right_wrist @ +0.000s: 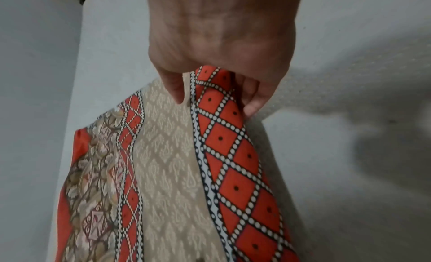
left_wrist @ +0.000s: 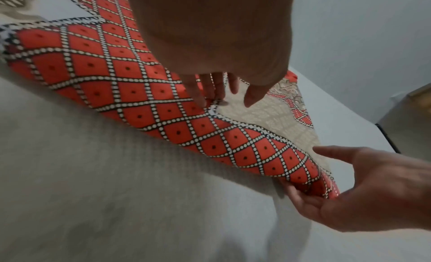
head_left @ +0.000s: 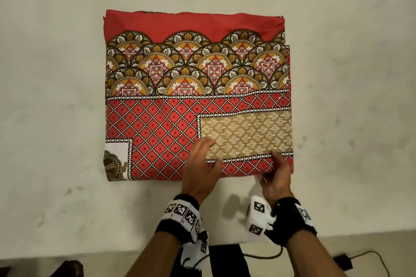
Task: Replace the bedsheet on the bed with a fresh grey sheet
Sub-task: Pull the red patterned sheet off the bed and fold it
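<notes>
A folded red patterned bedsheet (head_left: 180,74) lies as a neat square on the bare off-white mattress (head_left: 56,96). My left hand (head_left: 202,155) rests on its near edge with straight fingers touching the red diamond print (left_wrist: 104,72); the fingertips (left_wrist: 251,100) reach the beige panel. My right hand (head_left: 275,168) grips the sheet's near right corner, thumb on top and fingers curled underneath, lifting that fold a little. The right wrist view shows that hand (right_wrist: 210,92) pinching the diamond border (right_wrist: 233,155). No grey sheet is in view.
The mattress front edge (head_left: 90,252) runs across the bottom of the head view. Beyond it on the floor lie a black cable and adapter (head_left: 342,262). A dark object (head_left: 72,267) sits at the lower left.
</notes>
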Tool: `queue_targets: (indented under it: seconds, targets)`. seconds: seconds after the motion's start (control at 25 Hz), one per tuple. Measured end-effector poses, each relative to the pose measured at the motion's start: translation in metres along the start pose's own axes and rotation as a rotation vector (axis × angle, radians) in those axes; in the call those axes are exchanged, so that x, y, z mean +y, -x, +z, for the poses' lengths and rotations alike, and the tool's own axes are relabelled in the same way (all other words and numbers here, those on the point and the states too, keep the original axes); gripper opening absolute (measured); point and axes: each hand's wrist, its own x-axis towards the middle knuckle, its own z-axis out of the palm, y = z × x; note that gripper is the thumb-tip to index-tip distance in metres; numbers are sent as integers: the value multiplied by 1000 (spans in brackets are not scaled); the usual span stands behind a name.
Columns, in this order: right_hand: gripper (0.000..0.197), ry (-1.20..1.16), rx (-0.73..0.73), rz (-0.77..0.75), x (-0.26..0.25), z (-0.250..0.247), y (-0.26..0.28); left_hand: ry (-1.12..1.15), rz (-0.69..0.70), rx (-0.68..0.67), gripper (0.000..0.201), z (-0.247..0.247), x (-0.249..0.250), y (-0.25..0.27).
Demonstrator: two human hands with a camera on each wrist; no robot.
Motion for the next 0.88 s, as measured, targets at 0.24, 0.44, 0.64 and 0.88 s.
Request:
queue_targets:
  seconds: [0.24,0.44,0.64,0.88]
  targets:
    - [48,-102,58,-145,-23,6,13,288,-308,-255,61,15,18,-19]
    - [31,64,64,-612,-28,27,64,629,-408,-191,53,-11,28,-8]
    - [21,648,-645,-1202,35,102,149,956,-512,76,44,-98,16,-7]
    - [33,1465,-1099,-1067,151,159,149,1111,-598,311,35,-183,-33,14]
